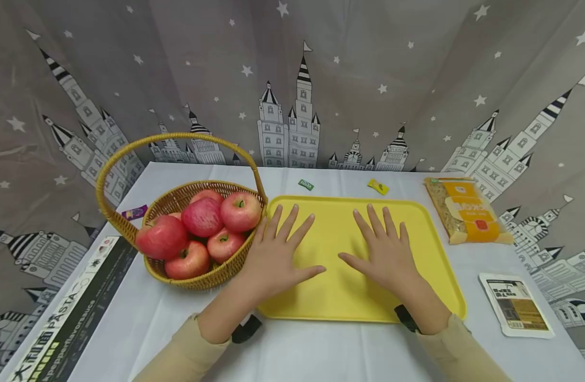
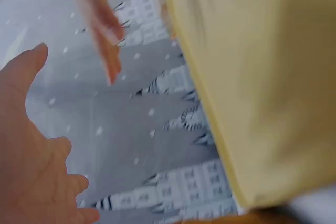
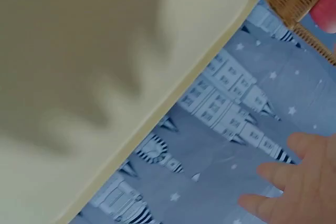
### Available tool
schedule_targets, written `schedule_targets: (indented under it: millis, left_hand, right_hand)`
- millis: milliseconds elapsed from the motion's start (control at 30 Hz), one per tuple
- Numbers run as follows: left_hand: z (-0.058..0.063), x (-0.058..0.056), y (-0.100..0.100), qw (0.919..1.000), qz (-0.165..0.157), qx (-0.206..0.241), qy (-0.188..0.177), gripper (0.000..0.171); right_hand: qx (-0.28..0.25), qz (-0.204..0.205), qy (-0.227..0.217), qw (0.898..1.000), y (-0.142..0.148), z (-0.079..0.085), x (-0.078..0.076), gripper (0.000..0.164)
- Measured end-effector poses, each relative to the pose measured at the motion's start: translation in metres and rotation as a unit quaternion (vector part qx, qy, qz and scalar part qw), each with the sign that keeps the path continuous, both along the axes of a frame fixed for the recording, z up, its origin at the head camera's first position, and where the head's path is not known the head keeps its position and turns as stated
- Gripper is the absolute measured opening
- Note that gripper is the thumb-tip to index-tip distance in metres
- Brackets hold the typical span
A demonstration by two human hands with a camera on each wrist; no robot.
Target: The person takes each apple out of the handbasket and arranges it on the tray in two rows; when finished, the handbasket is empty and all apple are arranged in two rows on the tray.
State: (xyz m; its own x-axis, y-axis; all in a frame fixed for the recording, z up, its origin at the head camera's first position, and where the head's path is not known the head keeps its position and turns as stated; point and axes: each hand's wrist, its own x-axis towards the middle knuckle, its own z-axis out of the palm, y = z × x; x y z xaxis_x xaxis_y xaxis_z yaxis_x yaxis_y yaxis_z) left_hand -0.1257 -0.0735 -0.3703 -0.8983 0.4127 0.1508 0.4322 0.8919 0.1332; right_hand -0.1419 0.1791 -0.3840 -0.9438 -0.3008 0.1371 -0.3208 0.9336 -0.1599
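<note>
Both hands hover palm down with fingers spread, holding nothing. My left hand (image 1: 273, 260) is over the left part of the yellow tray (image 1: 330, 310), its fingertips close to the rim of the wicker basket (image 1: 201, 281). Over the tray's right half is my right hand (image 1: 390, 257), its thumb pointing inward. Several red apples (image 1: 205, 217) fill the basket, whose tall handle arches above them. In the left wrist view, the left hand (image 2: 31, 156) shows at the left edge. The right wrist view catches the right hand (image 3: 299, 182) at lower right, with its shadow on the tray.
Behind the tray lie a green packet (image 1: 306, 184) and a yellow packet (image 1: 378, 187). A purple packet (image 1: 134, 212) is left of the basket, near a long pasta box (image 1: 77, 313). On the right are a bag of grain (image 1: 466, 210) and a white-edged flat pack (image 1: 516, 306).
</note>
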Motion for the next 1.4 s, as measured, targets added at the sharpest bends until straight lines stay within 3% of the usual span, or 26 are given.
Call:
schedule_targets:
  millis: [133, 300, 533, 667, 733, 833, 900, 1067, 1133, 1233, 1333, 1400]
  left_hand:
    - [0.012, 0.008, -0.017, 0.9995, 0.023, 0.020, 0.010, 0.093]
    - [0.022, 0.022, -0.053, 0.9936, 0.085, 0.070, 0.025, 0.096]
    - [0.023, 0.045, -0.103, 0.9748, 0.172, 0.127, 0.064, 0.099]
    - [0.015, 0.060, -0.127, 0.9550, 0.229, 0.176, 0.066, 0.099]
    - [0.008, 0.065, -0.137, 0.9377, 0.267, 0.213, 0.063, 0.101]
    - [-0.005, 0.068, -0.151, 0.9004, 0.320, 0.289, 0.056, 0.100]
    - [-0.015, 0.067, -0.158, 0.8682, 0.341, 0.359, 0.039, 0.097]
    - [-0.032, 0.059, -0.168, 0.7769, 0.359, 0.515, -0.051, 0.081]
    - [-0.037, 0.058, -0.169, 0.7483, 0.361, 0.552, -0.068, 0.077]
    - [-0.040, 0.057, -0.168, 0.7181, 0.356, 0.595, -0.056, 0.076]
    - [-0.041, 0.058, -0.167, 0.7000, 0.354, 0.619, -0.039, 0.075]
    - [-0.041, 0.058, -0.166, 0.6923, 0.365, 0.621, -0.036, 0.074]
  right_hand:
    - [-0.006, 0.020, 0.001, 1.000, -0.014, 0.008, -0.009, 0.096]
    - [-0.015, 0.063, 0.014, 0.998, -0.047, 0.018, -0.023, 0.094]
    - [-0.017, 0.129, 0.016, 0.991, -0.106, 0.036, -0.036, 0.092]
    - [-0.033, 0.157, 0.002, 0.987, -0.135, 0.041, -0.038, 0.093]
    - [-0.049, 0.167, -0.004, 0.985, -0.147, 0.042, -0.040, 0.093]
    - [-0.078, 0.174, -0.018, 0.982, -0.162, 0.042, -0.045, 0.092]
    - [-0.098, 0.172, -0.028, 0.980, -0.170, 0.041, -0.050, 0.091]
    - [-0.144, 0.172, -0.046, 0.973, -0.182, 0.034, -0.065, 0.083]
    - [-0.162, 0.178, -0.058, 0.969, -0.185, 0.031, -0.069, 0.081]
    - [-0.198, 0.185, -0.078, 0.960, -0.189, 0.028, -0.072, 0.079]
    - [-0.229, 0.179, -0.089, 0.953, -0.191, 0.026, -0.072, 0.078]
    - [-0.244, 0.173, -0.091, 0.950, -0.191, 0.025, -0.071, 0.077]
